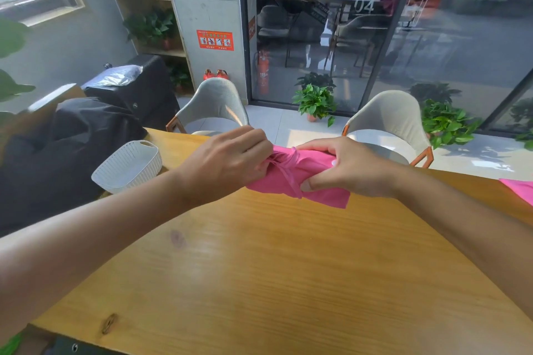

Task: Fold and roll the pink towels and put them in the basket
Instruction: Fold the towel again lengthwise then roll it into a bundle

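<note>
A pink towel [302,181] is bunched up above the far part of the wooden table [274,268]. My left hand [227,161] grips its left end with curled fingers. My right hand [352,167] holds its right side, thumb pressed on the front of the cloth. A thin pink loop hangs from the towel between my hands. The white perforated basket [127,167] stands at the table's left edge, tilted, with nothing visible inside. A corner of a second pink towel [519,190] lies at the right edge of the table.
Two grey chairs [215,106] [389,121] stand behind the table's far side. A black bag [66,147] sits left of the basket. Potted plants [315,104] line the glass wall beyond.
</note>
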`<state>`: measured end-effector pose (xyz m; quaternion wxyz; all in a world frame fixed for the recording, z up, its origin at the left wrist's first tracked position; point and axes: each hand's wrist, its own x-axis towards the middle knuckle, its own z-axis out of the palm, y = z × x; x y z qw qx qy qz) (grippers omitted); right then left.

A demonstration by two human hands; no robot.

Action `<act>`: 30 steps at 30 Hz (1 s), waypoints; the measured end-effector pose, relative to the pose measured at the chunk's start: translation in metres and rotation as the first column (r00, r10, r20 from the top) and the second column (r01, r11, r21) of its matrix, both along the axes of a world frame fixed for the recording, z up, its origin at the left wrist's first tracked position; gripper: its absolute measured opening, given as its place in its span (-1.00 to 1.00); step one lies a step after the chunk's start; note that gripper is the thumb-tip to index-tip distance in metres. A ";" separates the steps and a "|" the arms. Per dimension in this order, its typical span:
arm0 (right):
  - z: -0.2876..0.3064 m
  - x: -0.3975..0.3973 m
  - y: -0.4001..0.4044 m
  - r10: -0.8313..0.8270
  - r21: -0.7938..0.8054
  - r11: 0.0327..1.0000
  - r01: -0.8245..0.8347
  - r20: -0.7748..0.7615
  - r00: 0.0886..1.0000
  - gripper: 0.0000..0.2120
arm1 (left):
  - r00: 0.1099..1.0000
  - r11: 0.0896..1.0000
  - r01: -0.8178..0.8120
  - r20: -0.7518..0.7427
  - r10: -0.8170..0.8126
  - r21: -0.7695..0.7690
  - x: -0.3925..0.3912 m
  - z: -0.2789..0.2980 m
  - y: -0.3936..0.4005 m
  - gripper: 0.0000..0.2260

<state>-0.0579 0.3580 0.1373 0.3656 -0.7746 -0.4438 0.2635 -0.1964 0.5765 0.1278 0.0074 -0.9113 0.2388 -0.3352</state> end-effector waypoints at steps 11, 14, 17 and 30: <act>-0.003 -0.013 0.101 0.110 0.124 0.987 -0.106 -0.023 0.994 -0.50 | 0.992 1.000 0.018 -0.122 -0.019 -0.010 -0.025 0.013 0.120 -0.91; -0.010 -0.018 0.140 0.134 0.132 0.983 -0.128 -0.034 0.990 -0.48 | 0.984 0.998 0.004 -0.180 -0.015 -0.060 -0.035 0.006 0.162 -0.95; -0.020 -0.023 0.179 0.120 0.152 0.983 -0.107 -0.076 0.990 -0.48 | 0.967 0.964 -0.078 -0.255 0.011 -0.255 -0.045 -0.008 0.197 -0.69; -0.035 -0.040 0.329 0.209 -0.057 0.972 -0.229 -0.243 0.947 -0.53 | 0.913 0.769 -0.135 -0.379 -0.148 -0.625 -0.073 -0.055 0.325 -0.50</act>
